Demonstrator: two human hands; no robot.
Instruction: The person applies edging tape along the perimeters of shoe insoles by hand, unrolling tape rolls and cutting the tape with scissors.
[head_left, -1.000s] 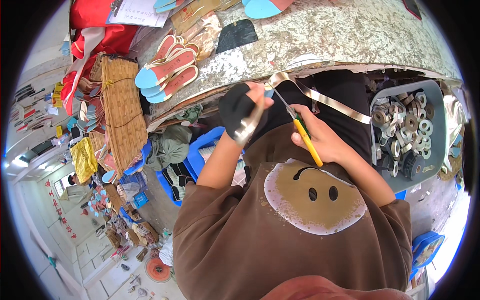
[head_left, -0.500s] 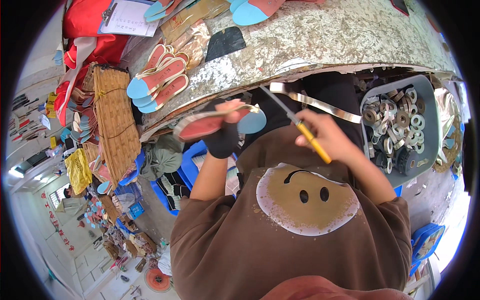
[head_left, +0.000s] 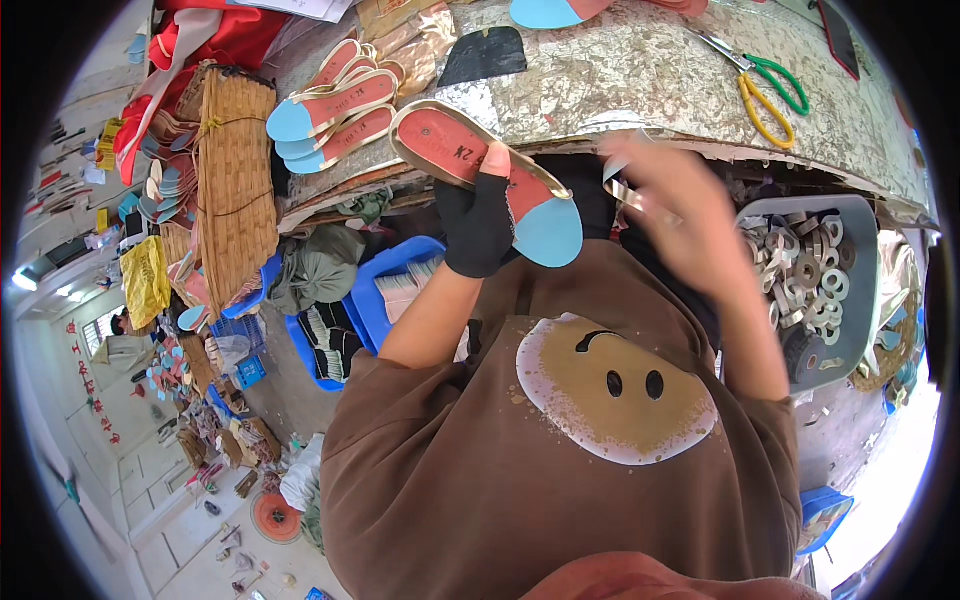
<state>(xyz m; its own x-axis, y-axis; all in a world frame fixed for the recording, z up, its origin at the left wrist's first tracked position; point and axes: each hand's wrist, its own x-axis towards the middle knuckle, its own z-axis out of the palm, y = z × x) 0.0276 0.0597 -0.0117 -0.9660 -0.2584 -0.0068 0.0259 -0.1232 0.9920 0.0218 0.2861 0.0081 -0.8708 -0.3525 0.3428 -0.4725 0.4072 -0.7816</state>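
Observation:
My left hand [head_left: 478, 222], in a black fingerless glove, is closed around a shoe insole [head_left: 548, 230]. The insole is red with a light blue end, and a gold strip edges the red part. My thumb presses on its upper face. To the right, my right hand [head_left: 680, 205] is smeared by motion at the table's front edge. A shiny gold strip [head_left: 628, 196] shows by its fingers; whether they grip it cannot be made out. Scissors [head_left: 752, 88] with one yellow and one green handle lie on the table, beyond my right hand.
Several similar insoles [head_left: 340, 103] are stacked on the worn table [head_left: 620, 75], near a black piece [head_left: 484, 55]. A grey bin [head_left: 862, 290] of tape-like rolls stands at right. Blue crates [head_left: 368, 300] and a woven basket [head_left: 235, 190] are at left. A phone [head_left: 838, 40] lies at far right.
The yellow-handled tool has left my right hand; scissors now lie on the table. My right hand has moved up toward the gold strip. The insole is turned, showing more of its upper face.

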